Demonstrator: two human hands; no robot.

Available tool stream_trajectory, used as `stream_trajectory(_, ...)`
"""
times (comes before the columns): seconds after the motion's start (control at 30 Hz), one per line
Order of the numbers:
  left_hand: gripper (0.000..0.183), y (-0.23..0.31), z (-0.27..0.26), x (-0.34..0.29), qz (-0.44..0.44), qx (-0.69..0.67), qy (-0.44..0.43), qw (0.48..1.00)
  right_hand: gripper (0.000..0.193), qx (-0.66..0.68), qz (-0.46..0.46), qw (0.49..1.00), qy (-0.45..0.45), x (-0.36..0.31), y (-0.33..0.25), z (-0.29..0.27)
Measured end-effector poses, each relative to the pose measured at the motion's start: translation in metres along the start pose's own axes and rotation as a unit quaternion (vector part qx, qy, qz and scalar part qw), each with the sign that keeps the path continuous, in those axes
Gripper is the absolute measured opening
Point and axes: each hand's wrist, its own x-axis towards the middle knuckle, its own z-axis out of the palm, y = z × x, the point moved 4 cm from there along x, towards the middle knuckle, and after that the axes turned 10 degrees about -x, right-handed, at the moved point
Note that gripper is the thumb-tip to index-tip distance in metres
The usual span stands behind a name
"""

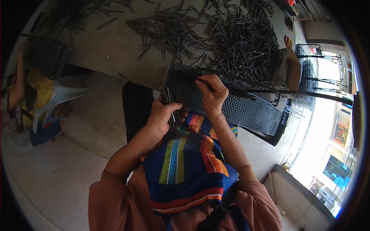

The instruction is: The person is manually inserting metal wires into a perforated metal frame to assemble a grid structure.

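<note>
My left hand [160, 117] is closed round a bundle of thin dark sticks [169, 102], which stand roughly upright in the grip; a few catch a pale shine. To its right, my right hand [212, 92] hangs over a long dark basket [246, 111] with a mesh of round holes. Its thumb and fingers are pinched together at the basket's left part, and what lies between them is too dark to make out. More dark sticks lie in the shaded far side of the basket. A striped blue cloth [192, 165] covers my lap below both hands.
A big heap of dark sticks [243, 38] covers the table [111, 50] beyond the basket, with looser ones to its left. A cardboard box [285, 71] and wire racks [308, 79] stand at the right. Another person's arm [17, 82] shows at far left, beside a pale plastic chair [63, 94].
</note>
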Motion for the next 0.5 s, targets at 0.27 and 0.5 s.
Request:
stream_trajectory(0.27,0.021,-0.0005,-0.0001,-0.0013,0.006,-0.016,0.000,1.000,0.014,-0.013,-0.029,0.999,-0.008,-0.0017,-0.0015,0.0000)
stream_trajectory(0.5,0.020,-0.0013,-0.0017,-0.0049,0.012,-0.011,0.024,1.000,0.017,-0.034,0.014,0.999,-0.004,-0.0025,-0.0004,0.0028)
